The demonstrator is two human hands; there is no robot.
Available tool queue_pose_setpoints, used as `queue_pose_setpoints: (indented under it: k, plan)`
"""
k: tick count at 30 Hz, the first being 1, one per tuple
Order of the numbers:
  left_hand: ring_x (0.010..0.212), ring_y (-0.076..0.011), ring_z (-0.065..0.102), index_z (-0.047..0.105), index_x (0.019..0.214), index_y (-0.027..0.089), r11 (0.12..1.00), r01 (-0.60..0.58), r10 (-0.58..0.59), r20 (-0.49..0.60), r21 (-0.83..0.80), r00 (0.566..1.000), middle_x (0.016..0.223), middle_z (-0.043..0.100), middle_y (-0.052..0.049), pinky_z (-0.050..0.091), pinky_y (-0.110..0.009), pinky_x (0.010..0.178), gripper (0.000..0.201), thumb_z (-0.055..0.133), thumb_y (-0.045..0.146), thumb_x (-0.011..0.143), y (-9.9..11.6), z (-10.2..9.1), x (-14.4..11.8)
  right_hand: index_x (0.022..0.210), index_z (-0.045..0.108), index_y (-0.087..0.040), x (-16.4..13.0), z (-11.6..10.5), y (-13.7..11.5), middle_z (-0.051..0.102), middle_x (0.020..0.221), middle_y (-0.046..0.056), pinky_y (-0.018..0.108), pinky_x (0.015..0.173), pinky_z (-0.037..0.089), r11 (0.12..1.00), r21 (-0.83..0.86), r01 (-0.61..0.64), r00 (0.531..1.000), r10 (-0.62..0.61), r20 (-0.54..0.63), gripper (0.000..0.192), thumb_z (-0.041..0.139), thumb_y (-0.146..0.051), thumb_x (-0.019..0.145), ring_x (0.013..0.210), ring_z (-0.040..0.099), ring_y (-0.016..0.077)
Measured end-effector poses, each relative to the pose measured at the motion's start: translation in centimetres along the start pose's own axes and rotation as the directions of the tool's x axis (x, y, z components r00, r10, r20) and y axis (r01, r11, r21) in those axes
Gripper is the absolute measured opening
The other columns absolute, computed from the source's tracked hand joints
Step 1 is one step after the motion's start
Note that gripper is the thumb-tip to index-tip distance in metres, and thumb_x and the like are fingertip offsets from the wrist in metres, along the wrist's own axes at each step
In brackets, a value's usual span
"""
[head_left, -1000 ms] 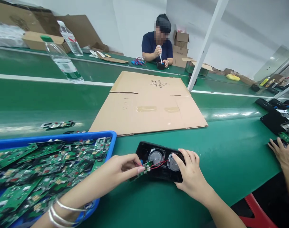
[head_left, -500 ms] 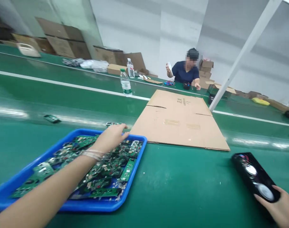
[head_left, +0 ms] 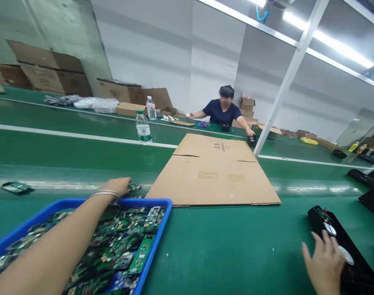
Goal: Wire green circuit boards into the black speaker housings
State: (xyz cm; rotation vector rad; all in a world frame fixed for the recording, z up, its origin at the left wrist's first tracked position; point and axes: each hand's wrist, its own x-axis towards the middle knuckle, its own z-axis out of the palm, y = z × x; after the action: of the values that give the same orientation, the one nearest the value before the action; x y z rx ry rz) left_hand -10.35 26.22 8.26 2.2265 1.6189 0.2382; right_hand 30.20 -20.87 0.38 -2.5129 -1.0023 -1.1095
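My left hand (head_left: 121,187) reaches over the far rim of a blue tray (head_left: 169,205) heaped with green circuit boards (head_left: 140,254). Beside its fingertips is a small circuit board (head_left: 134,187) lying just past the tray. The fingers are mostly hidden, so I cannot tell whether they grip that board. At the right, my right hand (head_left: 325,262) is open with its fingers spread, against or just above the near side of a black speaker housing (head_left: 359,254). Two pale round speaker cones and some wires show in the housing, which lies on the green table.
A flattened cardboard box (head_left: 205,190) lies ahead on the green bench. Another circuit board (head_left: 17,187) is at far left. Water bottles (head_left: 143,129) stand beyond, near a white post (head_left: 285,90). Across the bench sits a person (head_left: 222,110). More black housings (head_left: 363,179) lie at right.
My right hand has let go of the speaker housing, now on the table, and its fingers have spread. My left hand has come down to the board past the tray. The view has shifted.
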Motion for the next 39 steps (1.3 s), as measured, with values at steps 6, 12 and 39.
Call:
queue_pose_setpoints:
  k: [6,12,39]
  plan:
    - [0.094,-0.0201,0.056,0.058,0.09,0.011,0.986,0.06,-0.069,0.049,0.153,0.996,0.098,0.06,-0.006,0.044,-0.042,0.084,0.017,0.054,0.027,0.084,1.5,-1.2,-1.6,0.109,0.057,-0.019,-3.4,2.6,-5.8,0.049,0.124,0.009,0.042,0.086,0.043,0.945,0.303,0.126,0.919,-0.226,0.323,0.042,0.027,-0.04,0.088,0.116,0.04,0.0282]
    - [0.096,-0.0211,0.055,0.054,0.095,0.009,0.995,0.095,-0.096,-0.002,-0.042,0.995,0.101,0.059,-0.009,0.043,-0.037,0.083,0.021,0.05,0.025,0.082,1.6,-2.5,-4.5,0.11,0.058,-0.023,-3.2,3.2,-4.5,0.049,0.126,0.005,0.041,0.084,0.044,0.947,0.321,0.006,0.841,-0.178,0.51,0.047,0.024,-0.047,0.087,0.113,0.044,0.0274]
    - [0.096,-0.0198,0.058,0.054,0.096,0.009,0.826,0.372,-0.447,-0.09,-0.425,0.89,0.104,0.059,-0.009,0.049,-0.037,0.081,0.016,0.048,0.02,0.085,-8.0,-6.8,-5.4,0.097,0.064,-0.02,-2.8,5.3,-2.7,0.06,0.112,0.009,0.041,0.074,0.047,0.933,0.348,0.094,0.883,-0.24,0.404,0.051,0.03,-0.054,0.081,0.098,0.055,0.0287]
